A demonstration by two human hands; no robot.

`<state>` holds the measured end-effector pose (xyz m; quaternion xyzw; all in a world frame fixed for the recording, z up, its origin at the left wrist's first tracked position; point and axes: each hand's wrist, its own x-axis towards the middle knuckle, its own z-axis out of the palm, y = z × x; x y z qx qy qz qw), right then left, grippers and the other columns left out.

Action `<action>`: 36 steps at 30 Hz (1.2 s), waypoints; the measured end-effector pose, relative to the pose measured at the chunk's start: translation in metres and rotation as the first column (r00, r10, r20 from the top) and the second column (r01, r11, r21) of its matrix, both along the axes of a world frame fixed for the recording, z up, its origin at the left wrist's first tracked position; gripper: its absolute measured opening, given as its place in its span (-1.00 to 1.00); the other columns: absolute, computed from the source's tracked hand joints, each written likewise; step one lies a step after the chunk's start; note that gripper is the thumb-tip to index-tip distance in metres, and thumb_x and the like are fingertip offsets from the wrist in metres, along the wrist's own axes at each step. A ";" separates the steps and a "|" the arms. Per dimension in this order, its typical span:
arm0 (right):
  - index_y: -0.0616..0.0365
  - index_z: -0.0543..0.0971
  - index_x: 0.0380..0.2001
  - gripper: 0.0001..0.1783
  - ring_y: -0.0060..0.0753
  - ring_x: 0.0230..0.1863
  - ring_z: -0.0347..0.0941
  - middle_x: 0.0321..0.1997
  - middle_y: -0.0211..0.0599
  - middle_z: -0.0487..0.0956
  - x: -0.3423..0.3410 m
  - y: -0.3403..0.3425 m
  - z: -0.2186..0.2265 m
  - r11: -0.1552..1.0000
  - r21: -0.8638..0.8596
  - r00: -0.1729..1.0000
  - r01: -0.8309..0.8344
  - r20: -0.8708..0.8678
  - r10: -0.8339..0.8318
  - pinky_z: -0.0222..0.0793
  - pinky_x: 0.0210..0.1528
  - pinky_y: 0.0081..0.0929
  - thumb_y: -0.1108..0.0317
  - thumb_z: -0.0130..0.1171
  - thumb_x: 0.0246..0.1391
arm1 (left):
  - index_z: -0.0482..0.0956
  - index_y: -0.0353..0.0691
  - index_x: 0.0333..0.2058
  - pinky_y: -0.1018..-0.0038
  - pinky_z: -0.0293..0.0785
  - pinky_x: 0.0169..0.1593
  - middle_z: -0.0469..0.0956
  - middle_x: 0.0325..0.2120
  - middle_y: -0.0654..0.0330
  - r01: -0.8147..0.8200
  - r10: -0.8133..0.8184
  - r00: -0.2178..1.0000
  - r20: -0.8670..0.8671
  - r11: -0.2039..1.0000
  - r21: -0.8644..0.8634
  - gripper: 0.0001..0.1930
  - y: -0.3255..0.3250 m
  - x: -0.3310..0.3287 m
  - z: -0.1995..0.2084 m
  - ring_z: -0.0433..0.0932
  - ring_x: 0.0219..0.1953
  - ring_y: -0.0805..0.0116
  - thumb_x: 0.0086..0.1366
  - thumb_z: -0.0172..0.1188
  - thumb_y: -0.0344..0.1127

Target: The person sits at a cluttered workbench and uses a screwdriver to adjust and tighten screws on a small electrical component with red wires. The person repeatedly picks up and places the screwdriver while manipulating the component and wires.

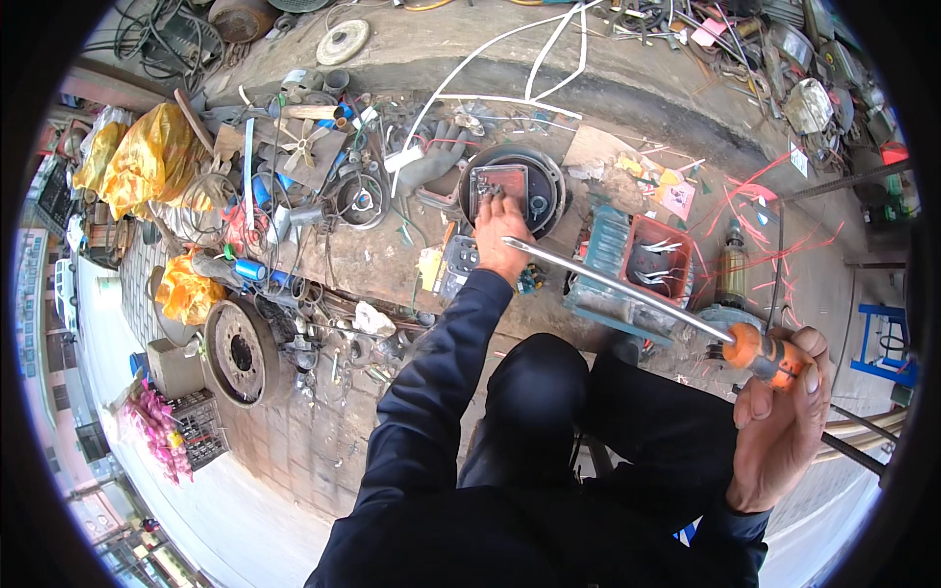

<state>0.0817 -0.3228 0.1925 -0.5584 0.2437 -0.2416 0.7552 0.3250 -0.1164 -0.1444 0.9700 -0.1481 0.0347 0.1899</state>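
Note:
My right hand [784, 412] grips a large screwdriver [627, 289] by its orange and black handle [767, 359]. The long metal shaft slants up and left, its tip close to my left wrist. My left hand [502, 238] reaches into a red-rimmed tray [526, 178], fingers apart and bent downward among small dark bits. No held thing shows in it; its fingertips are partly hidden. The tray rests in a round black pan [557, 186]. Just left of the left wrist lies a grey plastic case [457, 263].
A teal crate [610, 230] holds a red bin [662, 257] with white-handled pieces. A grey glove [436, 162], a ring-shaped metal part [361, 201] and yellow bags [157, 157] lie leftward. A rusty wheel rim [238, 353] stands lower left. Red wires [765, 211] spread at right.

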 end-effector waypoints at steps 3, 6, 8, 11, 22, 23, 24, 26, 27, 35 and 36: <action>0.38 0.38 0.09 -0.43 -0.62 -0.56 0.37 -0.01 0.08 0.52 0.000 0.001 -0.001 1.000 -0.003 1.000 0.002 0.010 -0.002 0.48 -0.62 -0.62 0.08 0.26 0.34 | 0.44 -0.44 0.16 0.11 0.22 0.47 0.44 0.28 -0.23 0.103 -0.103 0.994 -0.041 0.995 0.002 -0.45 -0.005 -0.002 -0.009 0.30 0.43 -0.22 0.16 0.21 -0.47; 0.39 0.38 0.10 -0.45 -0.63 -0.55 0.37 0.01 0.09 0.51 -0.001 0.001 -0.002 1.000 -0.005 1.000 0.009 0.019 -0.009 0.47 -0.62 -0.63 0.09 0.24 0.36 | 0.48 -0.42 0.15 0.13 0.22 0.48 0.46 0.26 -0.26 0.149 -0.146 0.989 0.034 0.975 -0.164 -0.48 -0.002 -0.011 -0.007 0.32 0.41 -0.25 0.15 0.19 -0.52; 0.39 0.38 0.10 -0.45 -0.64 -0.55 0.36 0.02 0.09 0.51 -0.001 0.001 -0.002 1.000 -0.003 1.000 0.008 0.029 -0.008 0.47 -0.62 -0.64 0.10 0.22 0.37 | 0.56 -0.34 0.07 0.12 0.40 0.35 0.57 0.12 -0.19 0.199 -0.162 0.972 0.168 0.950 -0.240 -0.54 0.001 -0.014 -0.001 0.49 0.24 -0.23 0.12 0.19 -0.53; 0.41 0.38 0.12 -0.44 -0.64 -0.54 0.36 0.02 0.09 0.51 -0.001 0.000 -0.003 1.000 -0.006 0.999 0.017 0.043 -0.017 0.47 -0.62 -0.64 0.09 0.21 0.38 | 0.65 -0.26 -0.10 0.06 0.56 0.09 0.66 -0.16 -0.10 0.089 -0.055 0.993 0.108 0.935 -0.344 -0.76 0.016 -0.015 0.011 0.62 -0.03 -0.18 0.26 0.18 -0.52; 0.39 0.37 0.11 -0.45 -0.65 -0.54 0.38 0.00 0.07 0.51 0.000 0.001 -0.002 1.000 -0.006 0.999 0.015 0.035 -0.015 0.49 -0.61 -0.62 0.11 0.23 0.37 | 0.63 -0.19 -0.24 -0.07 0.62 -0.15 0.63 -0.22 -0.08 -0.119 0.117 0.993 -0.025 0.988 -0.093 -0.88 0.057 0.041 0.016 0.69 -0.23 -0.26 0.33 0.19 -0.31; 0.39 0.37 0.11 -0.45 -0.64 -0.54 0.38 -0.01 0.07 0.51 0.000 0.001 -0.002 1.000 0.000 0.999 0.013 0.049 -0.013 0.50 -0.61 -0.62 0.11 0.23 0.37 | 0.63 -0.19 -0.23 -0.07 0.63 -0.15 0.63 -0.22 -0.08 -0.106 0.104 0.994 -0.045 0.993 -0.051 -0.88 0.054 0.041 0.015 0.70 -0.23 -0.25 0.32 0.19 -0.33; 0.39 0.37 0.11 -0.45 -0.64 -0.54 0.38 -0.01 0.07 0.51 0.000 0.001 -0.002 1.000 0.001 0.999 0.013 0.032 -0.013 0.50 -0.61 -0.62 0.11 0.23 0.36 | 0.63 -0.19 -0.23 -0.07 0.63 -0.15 0.63 -0.21 -0.08 -0.095 0.094 0.994 -0.061 0.995 -0.009 -0.88 0.051 0.039 0.016 0.70 -0.23 -0.24 0.30 0.18 -0.35; 0.38 0.37 0.11 -0.45 -0.64 -0.54 0.39 -0.01 0.07 0.51 0.000 0.000 -0.002 1.000 0.011 0.999 0.021 0.035 -0.022 0.50 -0.61 -0.62 0.11 0.24 0.36 | 0.63 -0.21 -0.21 -0.05 0.65 -0.15 0.62 -0.19 -0.05 -0.058 0.060 0.997 -0.058 0.997 0.043 -0.85 0.047 0.034 0.016 0.71 -0.22 -0.20 0.24 0.18 -0.41; 0.38 0.36 0.11 -0.45 -0.64 -0.54 0.39 -0.01 0.07 0.51 0.000 0.000 -0.002 1.000 0.014 0.999 0.022 0.035 -0.022 0.50 -0.61 -0.62 0.11 0.23 0.36 | 0.63 -0.21 -0.22 -0.05 0.65 -0.15 0.61 -0.19 -0.04 -0.054 0.055 0.997 -0.047 0.998 0.027 -0.85 0.047 0.032 0.017 0.71 -0.21 -0.19 0.23 0.19 -0.41; 0.38 0.34 0.14 -0.42 -0.63 -0.55 0.39 0.00 0.11 0.50 -0.001 -0.001 -0.002 1.000 0.007 0.999 0.022 0.025 -0.022 0.51 -0.62 -0.62 0.10 0.23 0.36 | 0.50 -0.25 0.00 -0.02 0.66 -0.11 0.68 -0.22 -0.09 -0.084 0.092 0.988 -0.126 0.994 0.073 -0.66 0.043 0.043 0.020 0.73 -0.21 -0.20 0.24 0.20 -0.39; 0.38 0.34 0.14 -0.42 -0.62 -0.55 0.39 0.01 0.11 0.50 -0.001 -0.001 -0.002 1.000 0.016 0.999 0.024 0.026 -0.024 0.51 -0.62 -0.62 0.10 0.23 0.36 | 0.50 -0.25 0.00 -0.01 0.67 -0.10 0.69 -0.21 -0.09 -0.068 0.083 0.986 -0.144 0.992 0.102 -0.66 0.040 0.045 0.019 0.73 -0.20 -0.19 0.23 0.21 -0.39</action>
